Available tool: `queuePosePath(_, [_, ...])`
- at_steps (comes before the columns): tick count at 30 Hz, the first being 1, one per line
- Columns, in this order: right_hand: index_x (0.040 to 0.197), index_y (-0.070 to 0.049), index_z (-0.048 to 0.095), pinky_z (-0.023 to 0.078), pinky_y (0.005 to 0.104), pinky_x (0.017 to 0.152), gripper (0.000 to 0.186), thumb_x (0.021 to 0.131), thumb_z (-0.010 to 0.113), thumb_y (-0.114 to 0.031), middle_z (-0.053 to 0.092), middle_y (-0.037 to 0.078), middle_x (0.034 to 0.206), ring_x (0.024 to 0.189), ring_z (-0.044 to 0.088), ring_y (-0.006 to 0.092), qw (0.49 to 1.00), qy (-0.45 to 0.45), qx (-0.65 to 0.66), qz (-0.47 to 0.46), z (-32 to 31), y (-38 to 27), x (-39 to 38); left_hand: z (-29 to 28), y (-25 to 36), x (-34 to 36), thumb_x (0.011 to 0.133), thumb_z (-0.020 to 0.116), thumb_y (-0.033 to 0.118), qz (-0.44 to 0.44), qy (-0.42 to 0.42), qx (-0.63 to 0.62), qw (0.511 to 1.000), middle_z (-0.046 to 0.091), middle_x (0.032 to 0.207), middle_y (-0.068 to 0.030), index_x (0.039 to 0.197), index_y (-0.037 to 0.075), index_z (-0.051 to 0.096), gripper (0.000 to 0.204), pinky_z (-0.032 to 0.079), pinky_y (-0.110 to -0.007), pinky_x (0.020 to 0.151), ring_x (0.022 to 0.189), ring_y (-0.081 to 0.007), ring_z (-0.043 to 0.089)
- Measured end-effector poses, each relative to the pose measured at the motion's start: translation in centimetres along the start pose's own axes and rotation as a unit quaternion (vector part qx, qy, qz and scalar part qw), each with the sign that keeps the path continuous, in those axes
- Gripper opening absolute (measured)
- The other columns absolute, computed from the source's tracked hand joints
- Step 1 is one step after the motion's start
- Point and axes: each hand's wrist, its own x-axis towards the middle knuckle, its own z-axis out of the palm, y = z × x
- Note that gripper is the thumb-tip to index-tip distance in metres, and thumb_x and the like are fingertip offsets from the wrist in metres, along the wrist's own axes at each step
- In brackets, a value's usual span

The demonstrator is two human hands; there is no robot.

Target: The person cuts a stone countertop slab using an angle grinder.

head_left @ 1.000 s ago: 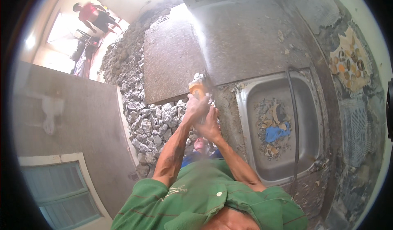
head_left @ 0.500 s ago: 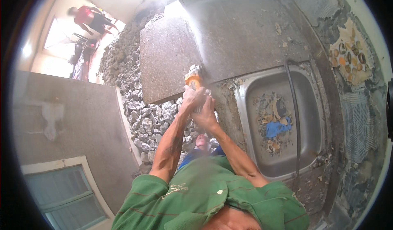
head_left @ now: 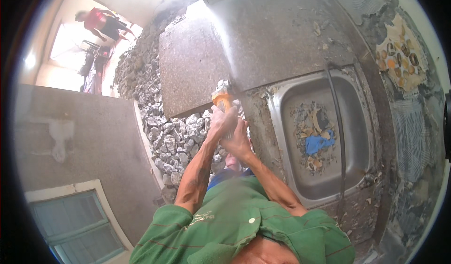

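An orange angle grinder with a metal head is held out in front of me. My left hand is closed round its body, just behind the head. Closer to me, my right hand is wrapped round the rear part. The grinder's head meets the front side of a speckled stone slab, where it borders the grey counter. Haze blurs that spot, and the disc cannot be made out.
Right of my arms is a steel sink with debris, a blue rag and a dark hose across it. Broken rubble covers the floor at left. Another person stands at the far upper left.
The grinder and both hands have drawn slightly toward me along the slab's edge. My grip stays the same.
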Motion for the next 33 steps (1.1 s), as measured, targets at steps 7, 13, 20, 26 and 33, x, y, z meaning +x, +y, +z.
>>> queuePosePath(7, [0.131, 0.004, 0.022, 0.034, 0.0515, 0.100, 0.095, 0.063, 0.080, -0.025, 0.033, 0.027, 0.121, 0.117, 0.036, 0.0443, 0.998, 0.030, 0.052, -0.030, -0.2, -0.1, -0.9, 0.0, 0.3, -1.4, 0.075, 0.062, 0.043, 0.024, 0.016, -0.010, 1.000, 0.059, 0.105, -0.0335, 0.118, -0.012, 0.037, 0.075, 0.048, -0.043, 0.085, 0.099, -0.0410, 0.061])
queuePosePath(13, [0.133, 0.002, 0.021, 0.036, 0.0497, 0.099, 0.094, 0.062, 0.079, -0.022, 0.031, 0.026, 0.123, 0.116, 0.037, 0.0433, 0.997, 0.029, 0.068, -0.029, -0.3, -0.3, -1.4, -0.2, 0.5, -1.9, 0.075, 0.061, 0.043, 0.021, 0.010, -0.003, 1.000, 0.058, 0.105, -0.0339, 0.118, -0.013, 0.037, 0.074, 0.048, -0.044, 0.085, 0.098, -0.0416, 0.061])
queuePosePath(20, [0.132, 0.003, 0.022, 0.034, 0.0490, 0.101, 0.091, 0.063, 0.078, -0.020, 0.031, 0.026, 0.122, 0.117, 0.035, 0.0429, 0.997, 0.025, 0.065, -0.035, -0.4, -0.6, -0.9, -0.1, 0.5, -1.0, 0.074, 0.063, 0.041, 0.029, 0.012, -0.014, 0.999, 0.059, 0.105, -0.0320, 0.117, -0.012, 0.038, 0.073, 0.048, -0.043, 0.085, 0.098, -0.0396, 0.062])
queuePosePath(26, [0.130, 0.003, 0.024, 0.034, 0.0502, 0.099, 0.089, 0.063, 0.078, -0.020, 0.032, 0.026, 0.120, 0.115, 0.035, 0.0419, 0.997, 0.029, 0.071, -0.034, -0.2, -0.5, -0.3, -0.1, 0.7, -0.3, 0.074, 0.062, 0.040, 0.019, 0.004, -0.007, 1.000, 0.059, 0.105, -0.0320, 0.116, -0.013, 0.038, 0.072, 0.048, -0.042, 0.084, 0.098, -0.0393, 0.062])
queuePosePath(33, [0.130, 0.002, 0.024, 0.032, 0.0527, 0.100, 0.087, 0.064, 0.076, -0.021, 0.033, 0.026, 0.119, 0.114, 0.034, 0.0426, 0.997, 0.023, 0.072, -0.027, -0.1, -0.4, -0.1, 0.3, -0.1, 0.5, 0.076, 0.061, 0.041, 0.018, 0.003, 0.009, 1.000, 0.059, 0.103, -0.0340, 0.115, -0.015, 0.036, 0.072, 0.048, -0.043, 0.084, 0.098, -0.0408, 0.061])
